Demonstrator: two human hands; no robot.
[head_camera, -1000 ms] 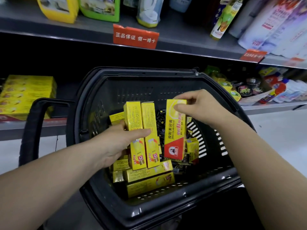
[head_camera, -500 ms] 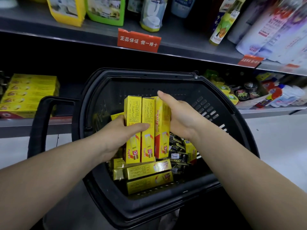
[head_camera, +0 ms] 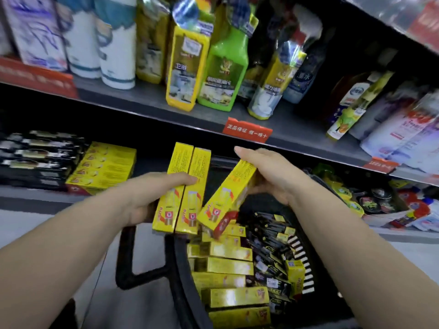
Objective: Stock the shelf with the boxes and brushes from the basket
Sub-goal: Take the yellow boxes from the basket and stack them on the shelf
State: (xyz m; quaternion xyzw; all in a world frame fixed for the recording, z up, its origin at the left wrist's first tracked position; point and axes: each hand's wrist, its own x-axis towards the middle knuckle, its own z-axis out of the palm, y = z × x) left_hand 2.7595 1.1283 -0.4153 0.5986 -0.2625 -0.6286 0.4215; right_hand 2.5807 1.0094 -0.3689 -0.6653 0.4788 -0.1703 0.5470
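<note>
Yellow bottle (head_camera: 187, 67): upright, just beside the green bottle (head_camera: 224, 70) on its right;
Red tag (head_camera: 247, 129): white Chinese characters, below those bottles;
White cylinders (head_camera: 116, 43): far left, blurred;
White pouches (head_camera: 403, 129): far right, leaning;
Dark round tins (head_camera: 370, 203): lower right, beneath a second red tag (head_camera: 380, 164)

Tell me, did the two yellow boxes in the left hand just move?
Yes. The two yellow boxes rose and shifted left: earlier inside the basket, now above its left rim.

Boxes (head_camera: 180, 162) are shown in glossy yellow card, the basket (head_camera: 183, 281) in smooth black plastic, the shelf (head_camera: 154, 98) in matt grey.
</note>
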